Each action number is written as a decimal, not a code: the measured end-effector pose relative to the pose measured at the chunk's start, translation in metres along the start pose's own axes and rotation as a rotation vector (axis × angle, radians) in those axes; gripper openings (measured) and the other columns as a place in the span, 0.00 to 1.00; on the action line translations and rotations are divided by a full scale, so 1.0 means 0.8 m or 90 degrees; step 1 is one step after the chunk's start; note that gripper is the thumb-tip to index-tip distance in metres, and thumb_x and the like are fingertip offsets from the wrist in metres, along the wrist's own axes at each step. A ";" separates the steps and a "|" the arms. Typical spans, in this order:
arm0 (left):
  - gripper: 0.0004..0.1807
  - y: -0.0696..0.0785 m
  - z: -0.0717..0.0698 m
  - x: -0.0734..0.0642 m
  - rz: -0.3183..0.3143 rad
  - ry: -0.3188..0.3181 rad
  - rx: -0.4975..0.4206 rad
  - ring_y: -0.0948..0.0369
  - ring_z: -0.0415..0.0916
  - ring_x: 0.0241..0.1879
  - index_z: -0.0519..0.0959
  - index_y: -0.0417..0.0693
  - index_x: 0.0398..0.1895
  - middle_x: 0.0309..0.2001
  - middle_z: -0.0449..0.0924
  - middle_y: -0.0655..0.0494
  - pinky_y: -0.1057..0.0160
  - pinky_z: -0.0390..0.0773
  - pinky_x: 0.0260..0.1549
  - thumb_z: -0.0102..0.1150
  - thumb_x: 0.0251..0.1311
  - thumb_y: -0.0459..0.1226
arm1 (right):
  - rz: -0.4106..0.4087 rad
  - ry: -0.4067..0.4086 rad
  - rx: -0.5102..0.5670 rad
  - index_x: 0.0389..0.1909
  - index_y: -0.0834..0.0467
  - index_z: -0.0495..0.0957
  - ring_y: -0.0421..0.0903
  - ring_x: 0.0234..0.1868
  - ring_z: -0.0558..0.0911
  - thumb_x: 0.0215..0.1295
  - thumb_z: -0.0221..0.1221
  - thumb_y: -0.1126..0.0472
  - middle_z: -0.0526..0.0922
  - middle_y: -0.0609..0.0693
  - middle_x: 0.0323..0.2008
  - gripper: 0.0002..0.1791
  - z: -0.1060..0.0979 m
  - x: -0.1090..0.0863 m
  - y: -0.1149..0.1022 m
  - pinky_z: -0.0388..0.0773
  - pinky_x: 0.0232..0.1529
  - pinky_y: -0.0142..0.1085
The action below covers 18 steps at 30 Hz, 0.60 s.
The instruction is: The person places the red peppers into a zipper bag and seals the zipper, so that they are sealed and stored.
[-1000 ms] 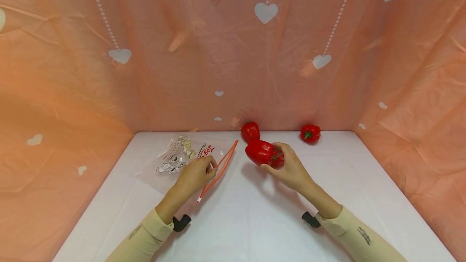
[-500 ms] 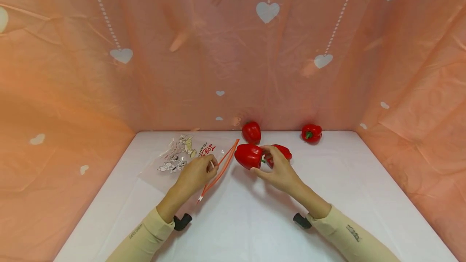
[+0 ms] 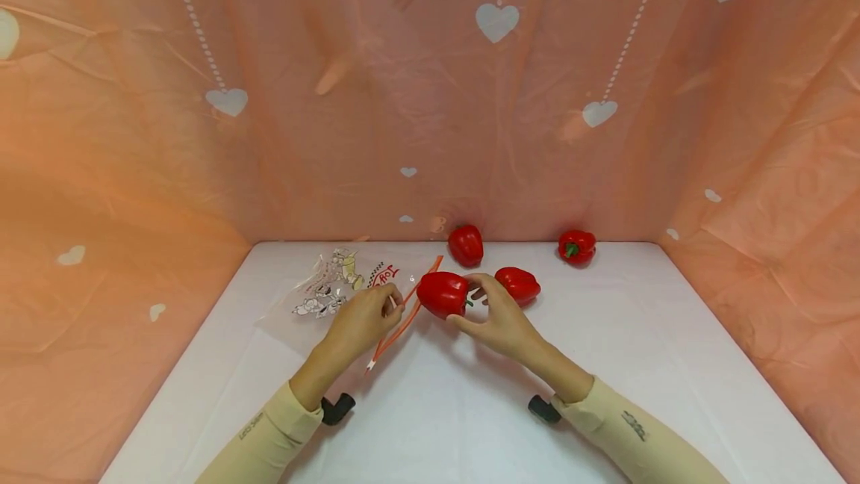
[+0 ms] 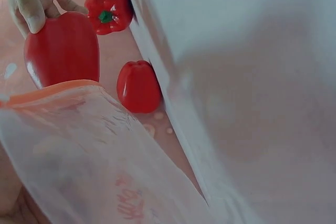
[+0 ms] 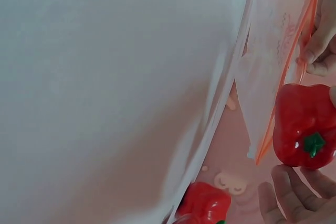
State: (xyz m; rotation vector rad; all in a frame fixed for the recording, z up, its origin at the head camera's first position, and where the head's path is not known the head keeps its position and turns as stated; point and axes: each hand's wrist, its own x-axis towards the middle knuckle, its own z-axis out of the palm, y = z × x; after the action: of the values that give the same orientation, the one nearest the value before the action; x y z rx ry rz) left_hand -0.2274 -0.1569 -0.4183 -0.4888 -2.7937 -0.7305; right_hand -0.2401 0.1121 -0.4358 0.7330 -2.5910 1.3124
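My left hand (image 3: 363, 321) pinches the orange zip edge (image 3: 396, 334) of a clear plastic bag (image 3: 282, 323) with cartoon print. The bag's mouth gapes towards the right. My right hand (image 3: 502, 322) grips a red bell pepper (image 3: 441, 295) by its stem end, thumb on the near side and fingers on the far side. Its blunt end overlaps the orange edge in the head view. Through the left wrist view, the lower part of that pepper (image 4: 63, 51) is hidden behind the bag's rim. In the right wrist view, its green stem (image 5: 313, 144) faces the camera.
One red bell pepper (image 3: 518, 286) lies just beyond the right hand. Another pepper (image 3: 466, 246) sits at the table's back edge, and a third pepper (image 3: 576, 248) is at the back right. An orange curtain (image 3: 430, 133) with hearts encloses the white table (image 3: 457, 424).
My right hand has carried the bell pepper leftwards to the bag's orange edge, uncovering the pepper behind it. The left hand has stayed at the bag.
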 end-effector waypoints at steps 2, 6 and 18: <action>0.03 0.000 -0.001 0.001 -0.006 -0.001 -0.004 0.66 0.70 0.24 0.84 0.47 0.37 0.24 0.77 0.64 0.64 0.73 0.25 0.70 0.67 0.35 | 0.010 -0.007 0.001 0.68 0.58 0.73 0.50 0.55 0.81 0.61 0.79 0.52 0.82 0.50 0.56 0.38 0.002 0.001 -0.001 0.82 0.58 0.49; 0.03 0.001 -0.003 0.001 -0.018 0.002 -0.016 0.65 0.70 0.24 0.84 0.47 0.38 0.25 0.77 0.63 0.63 0.74 0.25 0.70 0.67 0.35 | 0.020 -0.015 0.003 0.69 0.58 0.72 0.50 0.56 0.81 0.62 0.79 0.51 0.82 0.50 0.56 0.39 0.004 0.003 -0.003 0.82 0.58 0.50; 0.03 -0.003 -0.009 0.004 -0.017 0.036 -0.043 0.65 0.76 0.29 0.84 0.45 0.39 0.29 0.82 0.61 0.62 0.78 0.29 0.69 0.69 0.35 | 0.022 -0.015 -0.002 0.68 0.61 0.73 0.51 0.52 0.82 0.61 0.79 0.54 0.84 0.52 0.55 0.38 0.013 0.007 -0.005 0.83 0.55 0.48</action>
State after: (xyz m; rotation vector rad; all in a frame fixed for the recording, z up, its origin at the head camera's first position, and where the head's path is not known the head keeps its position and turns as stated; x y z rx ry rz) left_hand -0.2305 -0.1618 -0.4123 -0.4366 -2.7356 -0.8324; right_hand -0.2421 0.1000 -0.4368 0.7105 -2.6349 1.3159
